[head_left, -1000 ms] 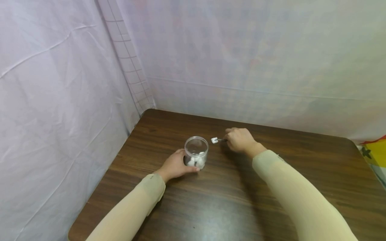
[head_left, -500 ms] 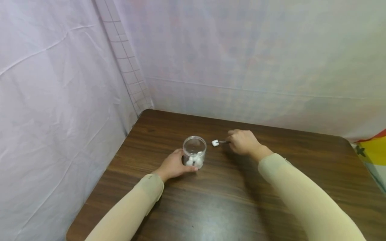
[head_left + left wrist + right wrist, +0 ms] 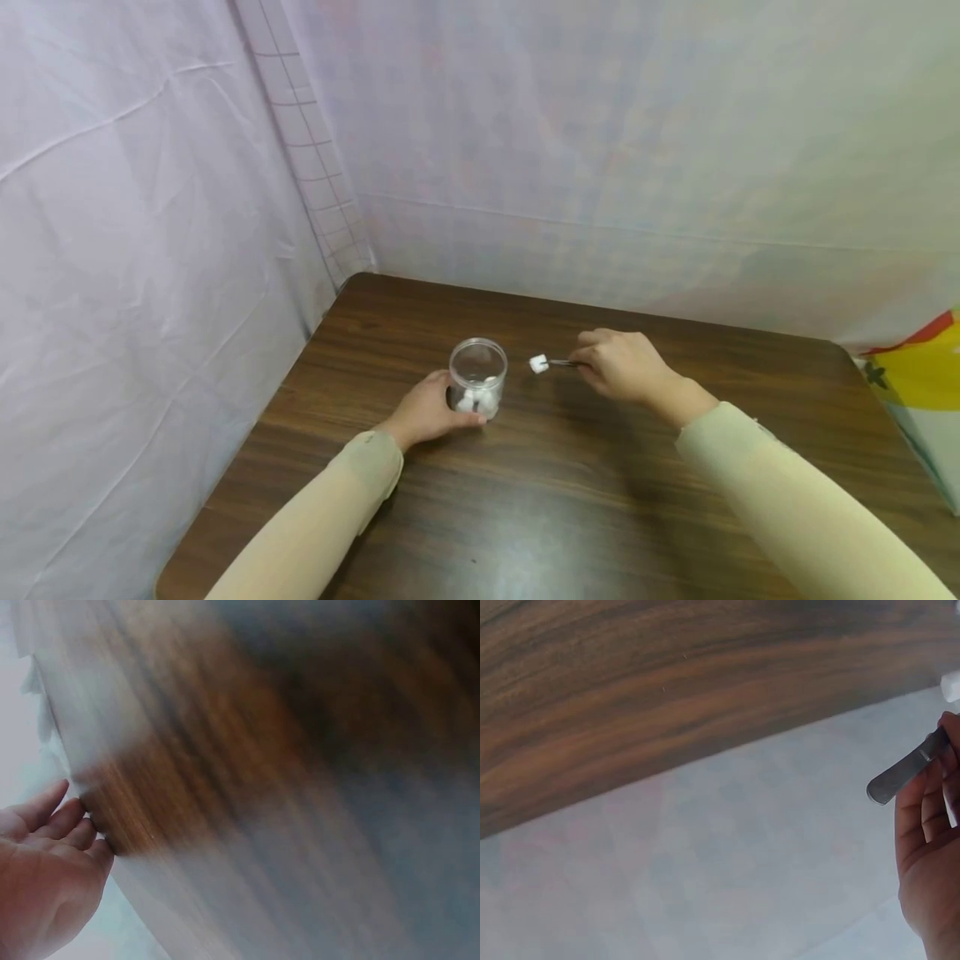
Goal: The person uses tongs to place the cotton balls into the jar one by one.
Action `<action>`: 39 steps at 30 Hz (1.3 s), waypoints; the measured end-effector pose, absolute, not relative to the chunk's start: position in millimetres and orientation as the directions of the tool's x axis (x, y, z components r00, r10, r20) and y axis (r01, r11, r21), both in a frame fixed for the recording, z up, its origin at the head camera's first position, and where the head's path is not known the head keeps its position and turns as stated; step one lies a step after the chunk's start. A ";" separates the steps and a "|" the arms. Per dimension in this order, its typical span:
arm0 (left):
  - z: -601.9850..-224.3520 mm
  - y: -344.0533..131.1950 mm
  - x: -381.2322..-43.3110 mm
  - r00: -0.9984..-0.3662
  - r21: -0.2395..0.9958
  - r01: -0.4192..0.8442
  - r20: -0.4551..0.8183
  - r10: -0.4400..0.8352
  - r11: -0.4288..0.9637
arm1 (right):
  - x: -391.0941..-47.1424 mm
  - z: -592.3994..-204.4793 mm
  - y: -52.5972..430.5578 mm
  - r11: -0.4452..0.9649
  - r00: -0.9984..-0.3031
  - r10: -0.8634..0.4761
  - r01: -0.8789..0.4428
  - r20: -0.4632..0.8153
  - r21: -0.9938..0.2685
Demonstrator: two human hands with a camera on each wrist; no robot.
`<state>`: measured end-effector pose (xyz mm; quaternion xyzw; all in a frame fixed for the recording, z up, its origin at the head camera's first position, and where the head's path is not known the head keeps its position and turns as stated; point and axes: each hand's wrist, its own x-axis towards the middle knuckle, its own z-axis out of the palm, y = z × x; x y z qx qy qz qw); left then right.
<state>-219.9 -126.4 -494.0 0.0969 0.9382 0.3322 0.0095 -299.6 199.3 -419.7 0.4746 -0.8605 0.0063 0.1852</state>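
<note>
My left hand (image 3: 426, 410) grips a clear, lidless round jar (image 3: 478, 357) from its left side, thumb across the front. Several soft-looking white pieces (image 3: 487, 402) lie at the jar's bottom. To the right, my right hand (image 3: 619, 363) pinches metal tweezers (image 3: 561, 362), whose tips hold one small white piece (image 3: 538, 363) beside the jar. In the right wrist view the rounded grey end of the tweezers (image 3: 900, 775) sticks out behind my fingers. The left wrist view shows my left hand (image 3: 56, 870) with bent fingers; the jar cannot be made out there.
The jar stands on a brown wood-grain table (image 3: 517, 475) with rounded corners. Pale cloth hangs behind it (image 3: 600, 167) and on the left (image 3: 142, 250). A yellow and red cloth (image 3: 922, 367) shows beyond the table's right edge.
My right hand has drawn right and slightly nearer, carrying the tweezers and white piece farther from the jar. My left hand keeps its grip; the head view has shifted slightly.
</note>
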 end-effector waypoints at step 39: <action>-494.6 -125.0 -218.4 -0.981 0.645 0.177 0.060 0.182 0.743 | -275.9 -371.1 130.8 0.373 -0.260 -0.879 -0.897 0.399 0.238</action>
